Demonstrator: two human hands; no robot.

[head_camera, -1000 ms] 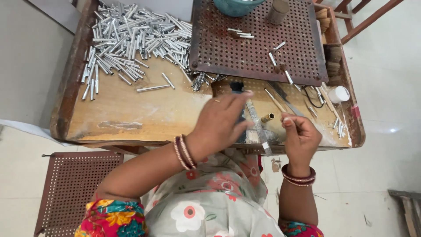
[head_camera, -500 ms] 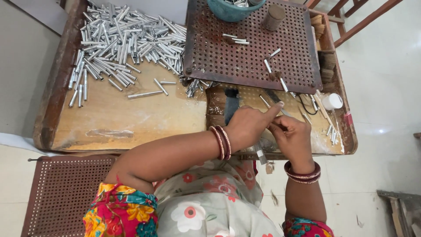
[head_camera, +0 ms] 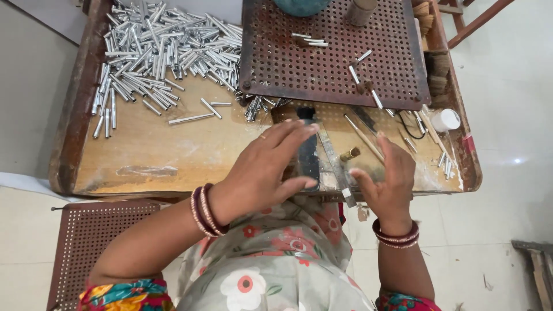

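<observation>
Both hands open, gripping nothing. Left hand (head_camera: 266,167) spread, fingers over a dark flat strip (head_camera: 308,155) on the wooden workbench (head_camera: 144,155). Right hand (head_camera: 387,178) just right of it, a small brass tube (head_camera: 349,154) between them. Beyond: rusty perforated tray (head_camera: 322,69); far left, pile of silver tubes (head_camera: 161,52).

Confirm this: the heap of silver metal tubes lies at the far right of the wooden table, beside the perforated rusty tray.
Not right. The head view shows the heap of silver metal tubes at the far left of the wooden table, beside the perforated rusty tray.
</observation>
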